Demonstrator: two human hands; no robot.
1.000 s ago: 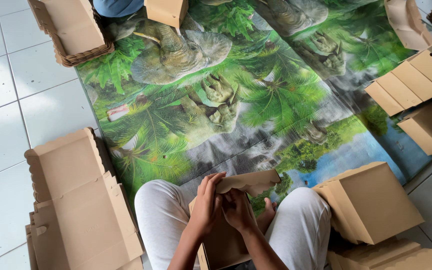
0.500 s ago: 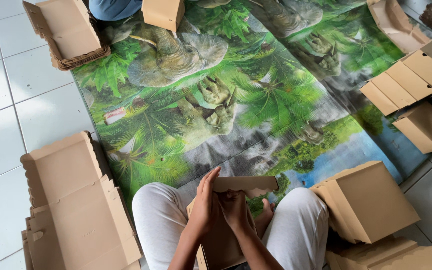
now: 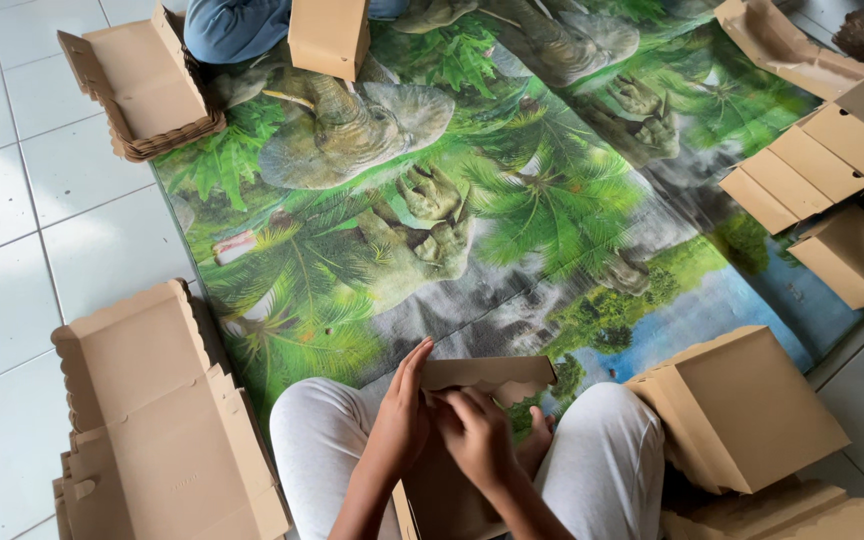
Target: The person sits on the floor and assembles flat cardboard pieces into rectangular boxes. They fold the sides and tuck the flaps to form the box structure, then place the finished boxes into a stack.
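Your left hand [image 3: 402,415] and right hand [image 3: 477,435] both grip the brown cardboard box [image 3: 482,378] in your lap, fingers pressing its scalloped flap. A stack of flat cardboard blanks [image 3: 152,420] lies left of your left hand; folded boxes [image 3: 742,405] sit right of your right hand on the jungle-print mat [image 3: 512,210].

— What are the hands doing?
— The left hand [image 3: 402,420] and right hand [image 3: 477,435] press on a half-folded cardboard box [image 3: 487,378] in the lap.
— And around?
— Flat cardboard stack [image 3: 152,420] left, folded box [image 3: 752,405] right, on a jungle-print mat [image 3: 512,200].
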